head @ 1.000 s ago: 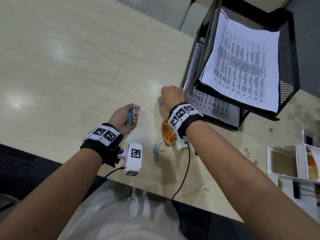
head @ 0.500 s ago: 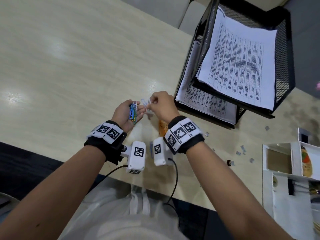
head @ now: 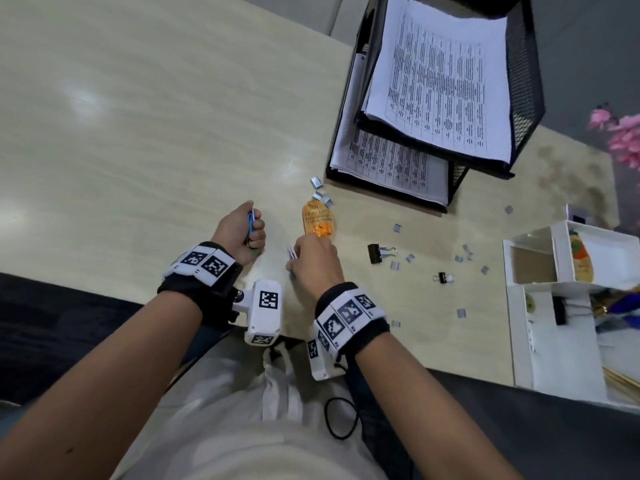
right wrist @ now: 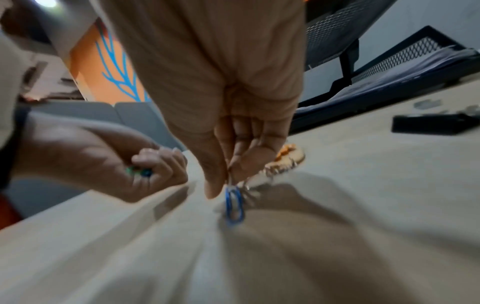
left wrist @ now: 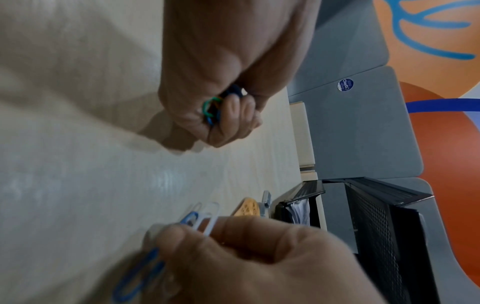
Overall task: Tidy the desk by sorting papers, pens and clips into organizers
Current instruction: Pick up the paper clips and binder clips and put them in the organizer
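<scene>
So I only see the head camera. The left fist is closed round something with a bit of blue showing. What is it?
Observer: A bunch of paper clips. The left wrist view shows green and blue loops poking out between the curled fingers of the left hand.
Visitor: And the right hand?
Observer: In the right wrist view the right hand pinches a blue clip between thumb and fingertip, and the clip points down.
Visitor: Only that one?
Observer: No. The left wrist view shows two white clips sticking out of the same pinch.
</scene>
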Demonstrator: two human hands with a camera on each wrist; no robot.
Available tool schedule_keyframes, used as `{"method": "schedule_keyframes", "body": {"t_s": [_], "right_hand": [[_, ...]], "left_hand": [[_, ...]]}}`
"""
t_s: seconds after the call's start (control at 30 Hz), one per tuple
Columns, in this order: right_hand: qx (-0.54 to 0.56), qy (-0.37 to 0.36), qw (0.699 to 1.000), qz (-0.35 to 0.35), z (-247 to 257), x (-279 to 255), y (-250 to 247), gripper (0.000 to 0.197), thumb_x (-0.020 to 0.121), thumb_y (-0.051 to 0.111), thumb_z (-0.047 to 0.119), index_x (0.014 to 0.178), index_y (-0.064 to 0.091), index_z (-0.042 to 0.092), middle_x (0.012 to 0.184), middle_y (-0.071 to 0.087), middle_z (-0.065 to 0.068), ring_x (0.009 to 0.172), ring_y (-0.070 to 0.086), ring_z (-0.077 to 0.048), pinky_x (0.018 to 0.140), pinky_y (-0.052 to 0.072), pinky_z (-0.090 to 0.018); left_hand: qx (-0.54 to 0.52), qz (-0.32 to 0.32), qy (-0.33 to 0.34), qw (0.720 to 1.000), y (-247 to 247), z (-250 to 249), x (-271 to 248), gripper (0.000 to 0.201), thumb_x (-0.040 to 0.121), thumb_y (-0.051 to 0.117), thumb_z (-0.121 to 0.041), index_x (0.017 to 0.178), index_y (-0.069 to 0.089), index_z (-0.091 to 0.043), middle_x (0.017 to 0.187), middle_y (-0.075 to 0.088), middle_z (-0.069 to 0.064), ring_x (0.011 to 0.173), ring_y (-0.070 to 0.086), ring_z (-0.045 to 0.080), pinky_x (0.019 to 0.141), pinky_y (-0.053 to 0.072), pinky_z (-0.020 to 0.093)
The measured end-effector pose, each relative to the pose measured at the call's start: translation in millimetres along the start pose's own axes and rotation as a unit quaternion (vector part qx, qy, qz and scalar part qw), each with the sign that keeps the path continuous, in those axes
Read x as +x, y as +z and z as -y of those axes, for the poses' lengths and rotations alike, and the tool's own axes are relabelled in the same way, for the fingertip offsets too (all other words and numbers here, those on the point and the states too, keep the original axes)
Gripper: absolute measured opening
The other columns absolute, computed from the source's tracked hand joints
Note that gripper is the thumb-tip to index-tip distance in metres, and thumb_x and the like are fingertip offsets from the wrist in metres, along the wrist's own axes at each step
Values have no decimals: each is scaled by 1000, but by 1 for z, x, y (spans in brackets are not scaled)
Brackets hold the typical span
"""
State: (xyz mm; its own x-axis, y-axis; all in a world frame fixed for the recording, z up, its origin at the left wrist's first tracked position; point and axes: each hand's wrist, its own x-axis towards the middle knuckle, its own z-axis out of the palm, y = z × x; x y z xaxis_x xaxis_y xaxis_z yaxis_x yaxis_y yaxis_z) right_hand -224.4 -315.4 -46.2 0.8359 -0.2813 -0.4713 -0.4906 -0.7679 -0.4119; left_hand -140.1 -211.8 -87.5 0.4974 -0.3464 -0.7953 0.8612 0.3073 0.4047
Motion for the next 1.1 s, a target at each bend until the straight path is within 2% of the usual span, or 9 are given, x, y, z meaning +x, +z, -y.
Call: {"method": "schedule_keyframes", "body": {"t_s": [0.17, 0.33, 0.43, 0.57, 0.63, 0.77, 0.87, 0.97, 1.1], "right_hand": [[-48, -1, 998, -34, -6, -12, 10, 11, 91, 46, 1, 93, 56, 3, 107, 60, -20, 101, 56, -36, 67, 33, -32], [-96, -21, 995, -27, -12, -12, 12, 20, 88, 51, 1, 109, 54, 0, 119, 53, -17, 111, 48, -33, 80, 44, -39], [-84, -24, 996, -15, -20, -16, 7, 17, 88, 52, 0, 105, 55, 1, 114, 57, -18, 106, 54, -34, 72, 41, -35], [110, 90, 985, -102, -66, -34, -26, 7, 87, 51, 4, 85, 56, 9, 97, 64, -16, 92, 59, -33, 75, 49, -37], [192, 150, 951, -188, -103, -50, -53, 11, 83, 51, 2, 79, 59, 9, 84, 64, -11, 86, 60, -30, 77, 50, -37], [277, 232, 878, -314, -186, -97, -103, 10, 85, 56, 1, 81, 64, 5, 74, 58, -5, 72, 57, -21, 67, 52, -23], [281, 291, 841, -358, -245, -129, -122, 14, 82, 60, 2, 76, 66, 12, 73, 63, -10, 76, 64, -30, 77, 57, -42], [239, 338, 832, -369, -288, -154, -128, 15, 80, 59, -2, 80, 72, 4, 84, 71, -18, 90, 65, -33, 76, 52, -33], [177, 350, 860, -326, -322, -166, -128, 18, 81, 56, -5, 83, 73, -1, 90, 72, -20, 96, 62, -31, 72, 37, -21]], "left_hand": [[16, -3, -14, 1000, 2, 9, -3, 42, 100, 30, -36, 62, 37, -19, 31, 36, -5, 22, 28, 5, 26, 18, 11], [26, -9, -13, 1000, 8, 14, -3, 40, 99, 30, -34, 63, 37, -19, 30, 36, -5, 22, 27, 6, 26, 18, 10], [45, 8, -17, 999, 25, 17, -5, 40, 99, 31, -33, 62, 36, -19, 30, 34, -5, 21, 26, 5, 25, 17, 10], [127, 81, -28, 988, 83, 34, -8, 40, 100, 27, -30, 61, 33, -20, 30, 31, -5, 22, 24, 4, 25, 15, 13], [172, 111, -37, 978, 123, 53, -6, 41, 101, 26, -30, 62, 33, -19, 30, 31, -8, 23, 24, 4, 27, 15, 13], [235, 158, -68, 957, 207, 111, -14, 36, 101, 27, -24, 67, 37, -15, 30, 36, -6, 23, 31, 6, 29, 25, 8], [253, 192, -122, 940, 258, 163, -34, 32, 99, 29, -15, 69, 39, -11, 42, 39, 0, 36, 40, 11, 43, 36, 16], [269, 210, -185, 922, 291, 214, -48, 32, 99, 24, -14, 69, 37, -13, 61, 30, 1, 54, 32, 13, 56, 28, 21], [290, 203, -194, 915, 321, 276, -52, 37, 97, 20, -11, 62, 30, -16, 53, 29, 0, 52, 26, 14, 54, 22, 23]]}}
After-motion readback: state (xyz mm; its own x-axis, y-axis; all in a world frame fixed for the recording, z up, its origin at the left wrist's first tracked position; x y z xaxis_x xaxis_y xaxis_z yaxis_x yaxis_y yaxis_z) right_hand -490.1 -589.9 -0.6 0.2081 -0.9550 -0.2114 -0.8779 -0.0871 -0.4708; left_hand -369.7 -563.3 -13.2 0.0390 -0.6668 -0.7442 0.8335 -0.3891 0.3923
